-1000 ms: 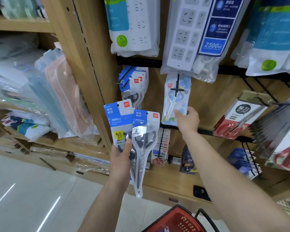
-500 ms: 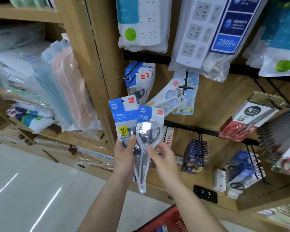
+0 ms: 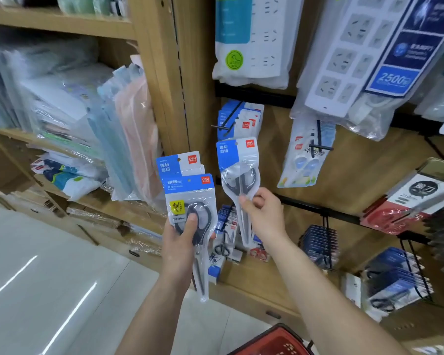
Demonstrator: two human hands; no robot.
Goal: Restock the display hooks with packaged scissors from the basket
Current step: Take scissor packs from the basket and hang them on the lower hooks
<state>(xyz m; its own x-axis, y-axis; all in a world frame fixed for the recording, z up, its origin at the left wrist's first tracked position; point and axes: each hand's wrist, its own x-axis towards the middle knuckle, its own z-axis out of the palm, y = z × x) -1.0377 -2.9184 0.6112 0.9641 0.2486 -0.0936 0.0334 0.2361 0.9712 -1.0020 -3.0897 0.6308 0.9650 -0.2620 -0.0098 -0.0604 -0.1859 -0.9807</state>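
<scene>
Blue-carded scissors pack (image 3: 239, 170), pinched upright in the right grip (image 3: 263, 208), sits just below the hook (image 3: 221, 127); left grip (image 3: 182, 239) holds spares (image 3: 190, 190).

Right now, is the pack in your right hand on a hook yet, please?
Off: the right hand pinches the pack, its top below the hook.

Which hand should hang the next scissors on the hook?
Right, probably. The right hand pinches one pack, held up just under the hook. The left hand grips a whole stack lower down.
</scene>
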